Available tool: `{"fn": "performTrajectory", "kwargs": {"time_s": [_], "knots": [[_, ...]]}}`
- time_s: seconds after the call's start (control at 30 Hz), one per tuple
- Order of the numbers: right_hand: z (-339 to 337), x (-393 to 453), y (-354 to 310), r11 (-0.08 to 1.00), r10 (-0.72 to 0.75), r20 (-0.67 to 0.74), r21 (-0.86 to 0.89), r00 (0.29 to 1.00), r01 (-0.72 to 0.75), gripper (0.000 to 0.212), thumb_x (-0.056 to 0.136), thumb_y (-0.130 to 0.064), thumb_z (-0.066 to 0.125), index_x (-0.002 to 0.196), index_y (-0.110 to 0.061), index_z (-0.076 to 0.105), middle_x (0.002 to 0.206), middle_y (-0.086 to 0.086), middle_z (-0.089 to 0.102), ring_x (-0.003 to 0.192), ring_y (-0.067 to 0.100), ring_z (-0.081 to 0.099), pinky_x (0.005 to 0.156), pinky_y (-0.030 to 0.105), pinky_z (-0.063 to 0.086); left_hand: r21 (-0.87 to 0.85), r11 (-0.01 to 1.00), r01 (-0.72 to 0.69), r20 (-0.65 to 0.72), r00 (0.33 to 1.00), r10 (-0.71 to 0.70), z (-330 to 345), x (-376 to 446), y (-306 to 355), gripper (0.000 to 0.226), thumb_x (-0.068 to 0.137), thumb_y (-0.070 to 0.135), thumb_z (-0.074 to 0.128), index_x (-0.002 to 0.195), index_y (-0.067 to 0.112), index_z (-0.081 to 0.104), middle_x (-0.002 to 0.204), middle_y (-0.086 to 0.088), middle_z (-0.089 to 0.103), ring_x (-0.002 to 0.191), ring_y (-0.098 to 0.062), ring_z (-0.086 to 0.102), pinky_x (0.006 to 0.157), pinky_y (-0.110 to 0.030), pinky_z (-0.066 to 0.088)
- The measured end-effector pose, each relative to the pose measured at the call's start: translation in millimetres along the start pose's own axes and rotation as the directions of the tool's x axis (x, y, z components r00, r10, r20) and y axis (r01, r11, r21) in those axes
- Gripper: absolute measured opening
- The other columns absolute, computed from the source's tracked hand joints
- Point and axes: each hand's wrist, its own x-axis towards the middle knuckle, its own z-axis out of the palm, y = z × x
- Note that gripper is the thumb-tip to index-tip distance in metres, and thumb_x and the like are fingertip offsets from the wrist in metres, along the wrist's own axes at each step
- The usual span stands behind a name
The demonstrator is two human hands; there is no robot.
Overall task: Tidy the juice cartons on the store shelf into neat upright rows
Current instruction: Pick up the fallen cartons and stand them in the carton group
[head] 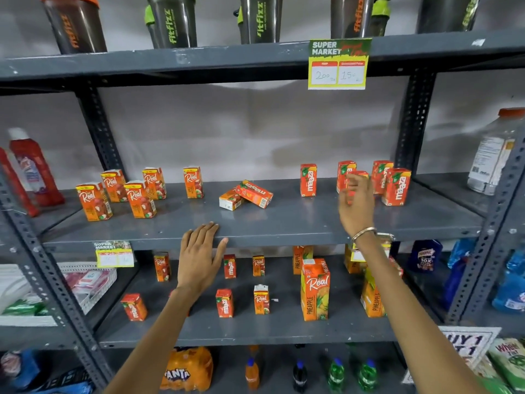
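Left hand [200, 255] is flat and open, fingers resting on the front lip of the middle shelf [284, 223], holding nothing. Right hand [356, 204] is raised at about 2 o'clock, fingers curled loosely round a blurry Maaza carton [358, 177]; can't tell if it's actually gripping. Two toppled cartons [246, 194] lie mid-shelf at 12 o'clock, and upright Real cartons [136, 191] stand at 10.

Top shelf: row of dark shaker bottles [173, 22], price tag [337, 65] hanging off its edge. Red bottles [35, 169] far left, clear jug [495, 155] far right. Bottom: Fanta pack [189, 368], small soda bottles [336, 373]. Blue pouches [511, 285] at right.
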Motion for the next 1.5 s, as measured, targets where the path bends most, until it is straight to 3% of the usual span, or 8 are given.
{"fn": "performTrajectory", "kwargs": {"time_s": [0.27,0.43,0.73,0.9,1.03,1.23,1.33,1.5], "knots": [[102.7,-0.8,-66.5,0.997,0.072,0.526,-0.063,0.847,-0.045,0.056,0.090,-0.023,0.068,0.138,-0.004,0.047,0.140,0.014,0.054,0.129,0.029,0.053,0.105,0.039,0.047,0.024,0.999,-0.022,0.016,1.000,0.021,2.0,-0.5,-4.2,0.065,0.102,0.059,0.024,0.151,0.022,0.044,0.158,0.002,0.046,0.150,-0.018,0.038,0.131,-0.041,0.014],[141.0,7.9,-82.1,0.954,0.187,0.612,-0.299,0.768,0.006,0.085,0.080,-0.039,0.076,0.148,-0.008,0.036,0.153,0.014,0.040,0.140,0.033,0.042,0.112,0.045,0.040,0.007,1.000,-0.016,-0.007,1.000,0.016,2.2,-1.8,-4.2,0.065,0.102,0.062,0.024,0.148,0.022,0.046,0.155,0.003,0.048,0.148,-0.017,0.040,0.130,-0.041,0.018],[157.2,5.0,-84.0,0.969,0.232,0.648,-0.218,0.726,-0.115,0.034,0.076,-0.026,0.080,0.099,-0.002,0.069,0.103,0.015,0.074,0.080,0.022,0.065,0.059,0.024,0.042,0.011,1.000,-0.010,-0.040,0.999,0.010,6.1,1.3,-6.6,0.063,0.101,0.065,0.026,0.144,0.024,0.047,0.150,0.006,0.051,0.142,-0.014,0.043,0.129,-0.040,0.023],[146.5,-7.2,-95.4,0.959,0.226,0.652,-0.020,0.724,-0.282,0.028,0.072,-0.014,0.082,0.088,-0.008,0.059,0.081,0.014,0.072,0.060,0.017,0.063,0.055,0.031,0.052,0.013,1.000,-0.009,-0.039,0.999,0.010,8.7,2.2,-8.8,0.062,0.101,0.064,0.026,0.144,0.025,0.046,0.150,0.006,0.051,0.142,-0.015,0.043,0.129,-0.040,0.022],[133.4,-21.2,-106.9,0.763,0.205,0.755,0.275,0.623,-0.585,0.041,0.077,-0.003,0.079,0.112,-0.002,0.057,0.102,0.015,0.068,0.079,0.022,0.065,0.074,0.038,0.058,0.008,1.000,-0.004,-0.019,1.000,0.005,7.2,2.1,-8.1,0.065,0.100,0.065,0.021,0.145,0.025,0.045,0.151,0.006,0.050,0.143,-0.016,0.043,0.129,-0.041,0.021],[101.5,-35.3,-123.6,0.159,0.130,0.825,0.531,0.551,-0.832,0.017,0.102,-0.018,0.046,0.114,-0.009,0.053,0.117,0.016,0.060,0.105,0.030,0.062,0.082,0.054,0.053,-0.004,1.000,0.005,0.020,1.000,-0.005,1.3,1.8,-6.2,0.066,0.100,0.064,0.022,0.147,0.024,0.043,0.154,0.005,0.047,0.146,-0.017,0.041,0.130,-0.043,0.021],[76.2,-46.2,-135.5,0.140,0.064,0.804,0.580,0.592,-0.803,0.031,0.100,-0.014,0.047,0.131,-0.010,0.049,0.136,0.018,0.051,0.123,0.037,0.054,0.083,0.058,0.054,0.016,1.000,0.000,0.052,0.999,-0.001,-2.3,1.2,-4.5,0.066,0.100,0.063,0.021,0.149,0.023,0.041,0.156,0.004,0.045,0.148,-0.018,0.039,0.130,-0.043,0.020],[17.6,-73.2,-173.8,0.352,-0.054,0.744,0.638,0.666,-0.685,0.047,0.098,-0.014,0.054,0.144,-0.016,0.044,0.145,0.013,0.047,0.130,0.033,0.054,0.095,0.065,0.049,0.004,1.000,-0.005,0.113,0.994,0.004,-6.7,3.0,-4.1,0.062,0.102,0.059,0.026,0.152,0.023,0.037,0.161,0.003,0.039,0.152,-0.019,0.034,0.131,-0.043,0.015]]}}
